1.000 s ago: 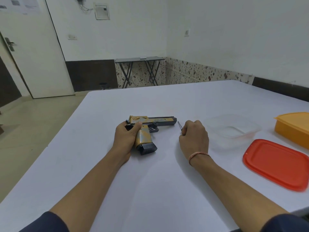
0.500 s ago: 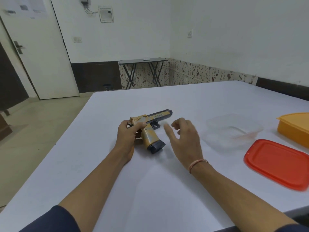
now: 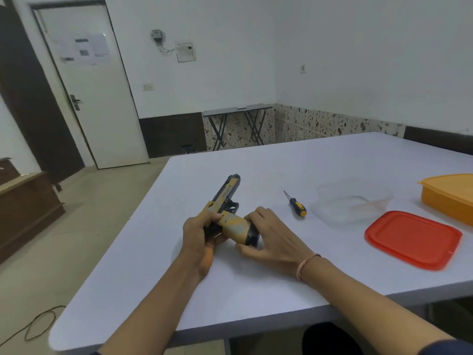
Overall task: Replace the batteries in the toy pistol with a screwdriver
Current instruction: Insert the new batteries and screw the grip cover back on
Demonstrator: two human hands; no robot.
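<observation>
Since a second ago: the right grip [image 3: 272, 239] has let go of the screwdriver [image 3: 297, 206], which it then held in a fist beside the muzzle. The tool now lies flat on the white bench [image 3: 281, 285], tip pointing away, black-and-yellow end toward the person. The toy pistol [image 3: 230, 196] has been turned as well: its barrel pointed to the right before and now points away across the bench, with the handle [image 3: 236, 226] lying out to the right. The left grip [image 3: 198, 235] is at the rear of the pistol as before, fingers curled round the frame and thumb laid along the yellow top. The right grip, open in the air half a second ago, is now clamped on the dark butt of the handle, fingers over the top and thumb underneath (whether the pistol rests on the bench or is held slightly off it I cannot tell). The pistol therefore sits between the two grips, both closed on it. The screwdriver lies just right of the right grip, not touching it, between the pistol and a clear plastic tub [image 3: 353, 201]. Nearer the bench's edge on the right lies a red lid [image 3: 412, 239], and beyond it stands an orange box [image 3: 450, 198].
</observation>
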